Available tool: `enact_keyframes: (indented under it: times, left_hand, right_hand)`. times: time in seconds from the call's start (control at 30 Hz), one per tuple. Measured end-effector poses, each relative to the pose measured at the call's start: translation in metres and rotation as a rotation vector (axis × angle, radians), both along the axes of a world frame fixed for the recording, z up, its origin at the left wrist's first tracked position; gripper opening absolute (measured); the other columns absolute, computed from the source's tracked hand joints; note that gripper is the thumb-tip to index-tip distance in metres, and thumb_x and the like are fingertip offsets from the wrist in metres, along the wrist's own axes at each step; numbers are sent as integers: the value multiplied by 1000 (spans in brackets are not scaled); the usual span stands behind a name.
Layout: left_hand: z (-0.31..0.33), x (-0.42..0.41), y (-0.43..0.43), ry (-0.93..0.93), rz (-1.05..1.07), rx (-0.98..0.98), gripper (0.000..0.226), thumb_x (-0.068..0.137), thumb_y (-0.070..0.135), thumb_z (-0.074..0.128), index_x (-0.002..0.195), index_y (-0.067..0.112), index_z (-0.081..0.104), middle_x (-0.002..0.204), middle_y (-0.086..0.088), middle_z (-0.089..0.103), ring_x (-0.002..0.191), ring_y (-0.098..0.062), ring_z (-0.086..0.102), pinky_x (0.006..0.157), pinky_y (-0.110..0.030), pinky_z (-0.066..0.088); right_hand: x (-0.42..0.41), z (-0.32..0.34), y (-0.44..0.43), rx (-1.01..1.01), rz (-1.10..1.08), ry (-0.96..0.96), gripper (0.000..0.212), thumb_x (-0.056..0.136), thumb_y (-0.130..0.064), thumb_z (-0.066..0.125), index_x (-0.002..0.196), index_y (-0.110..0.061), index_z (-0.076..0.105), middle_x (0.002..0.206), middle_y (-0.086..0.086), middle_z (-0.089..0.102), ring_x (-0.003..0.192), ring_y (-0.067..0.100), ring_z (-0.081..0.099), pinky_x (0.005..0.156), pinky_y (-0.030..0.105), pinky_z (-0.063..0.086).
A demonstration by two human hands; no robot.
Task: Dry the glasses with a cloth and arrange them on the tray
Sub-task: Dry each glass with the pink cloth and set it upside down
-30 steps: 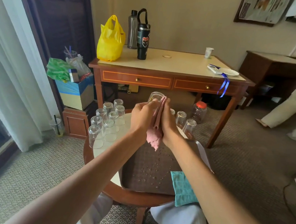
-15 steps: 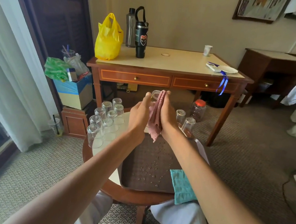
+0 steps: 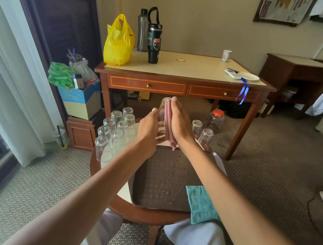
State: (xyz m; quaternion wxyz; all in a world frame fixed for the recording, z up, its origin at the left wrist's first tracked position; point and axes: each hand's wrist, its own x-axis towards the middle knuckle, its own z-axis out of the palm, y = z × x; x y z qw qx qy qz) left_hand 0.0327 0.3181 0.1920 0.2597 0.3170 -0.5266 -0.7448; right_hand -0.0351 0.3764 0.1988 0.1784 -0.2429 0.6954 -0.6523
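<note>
Your left hand (image 3: 148,130) grips the lower part of a clear drinking glass (image 3: 163,110), fingers wrapped round its near side. Your right hand (image 3: 180,122) lies flat and open against the other side, pressing a ribbed pink cloth (image 3: 169,123) onto the glass wall; the cloth's tail hangs just below your right wrist. Glass and cloth are held in the air above the far edge of the dark brown textured tray (image 3: 162,180).

The tray sits on a round wooden table (image 3: 137,212), its surface dotted with water drops (most gathered toward the near half). To the left of the tray, on the same table, stands a cluster of clear glasses turned upside down (image 3: 113,133), touching or nearly so. Beyond the tray's far right corner stand two more upturned glasses (image 3: 201,132). A folded teal cloth (image 3: 201,203) overlaps the tray's near right corner.

Well beyond the tray stands a wooden desk with two drawers (image 3: 182,87). On it are a yellow plastic bag (image 3: 118,42), a grey bottle (image 3: 142,33) and a black tumbler with a red heart-with-eyes emblem (image 3: 154,41); no lettering on it can be read. Under the desk, a clear jar with an orange lid (image 3: 215,120) rests on the carpet.
</note>
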Motion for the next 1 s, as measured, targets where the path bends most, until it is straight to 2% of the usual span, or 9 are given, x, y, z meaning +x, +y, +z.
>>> enact_keyframes:
  times: [0.13, 0.27, 0.4, 0.5, 0.6, 0.67, 0.8, 0.93, 1.0]
  left_hand:
    - [4, -4, 4, 16, 21, -110, 38, 97, 52, 61, 113, 20, 73, 107, -1, 76, 101, -15, 71, 80, -29, 54]
    - [6, -5, 0, 16, 78, -120, 32, 95, 47, 66, 107, 18, 70, 103, -1, 74, 96, -13, 70, 73, -26, 53]
    - [-1, -2, -7, 33, 119, -65, 37, 95, 50, 65, 118, 21, 64, 110, -1, 72, 105, -19, 69, 92, -42, 57]
    - [-5, -1, -2, 6, 82, -60, 27, 105, 48, 52, 112, 25, 64, 107, -2, 73, 97, -20, 69, 81, -37, 56]
    - [-3, -1, 4, -21, 32, -95, 35, 110, 44, 39, 109, 24, 68, 101, -8, 73, 93, -22, 69, 73, -33, 55]
    - [-3, -2, 6, -8, 19, -142, 38, 110, 43, 38, 102, 27, 71, 94, 0, 72, 92, -16, 68, 77, -33, 54]
    - [-5, -5, 9, 4, 39, -228, 28, 103, 50, 52, 99, 31, 73, 96, 10, 75, 94, -4, 70, 84, -26, 54]
    - [-5, -5, 5, -24, 45, -147, 44, 97, 62, 55, 103, 22, 73, 102, 2, 75, 94, -11, 71, 83, -31, 56]
    - [-6, -3, 2, -73, 32, -122, 60, 95, 68, 53, 104, 14, 77, 97, -5, 78, 90, -18, 75, 77, -33, 58]
  right_hand:
    - [-4, 5, -4, -5, -56, -222, 72, 99, -69, 26, 86, -18, 74, 84, 7, 76, 82, 24, 73, 85, 41, 60]
    - [7, -8, 2, 49, 1, -273, 68, 101, -66, 22, 88, -20, 71, 94, 11, 76, 91, 24, 73, 92, 41, 58]
    - [19, -12, 8, 98, 111, -103, 58, 105, -59, 22, 99, -24, 68, 96, 2, 73, 88, 17, 70, 83, 32, 57]
    - [14, -9, 6, 35, 52, 2, 45, 106, -53, 31, 102, -21, 61, 92, 3, 72, 80, 17, 70, 68, 26, 57]
    - [4, -4, 6, -17, -34, -31, 52, 105, -56, 32, 115, -14, 60, 82, -1, 71, 67, 10, 72, 54, 20, 53]
    - [-3, -2, 4, -35, -41, -110, 63, 105, -59, 27, 110, -10, 67, 75, 1, 70, 58, 10, 70, 48, 20, 51]
    - [-8, -4, 0, 22, -70, -234, 69, 100, -69, 22, 85, -22, 70, 86, 6, 75, 86, 23, 73, 81, 37, 60]
    - [0, -8, 8, 113, 28, -227, 68, 102, -66, 15, 83, -26, 66, 81, -2, 70, 83, 11, 68, 69, 22, 53]
    - [1, -15, 11, 111, 71, -241, 65, 101, -66, 15, 83, -31, 67, 91, 1, 74, 86, 12, 69, 79, 25, 56]
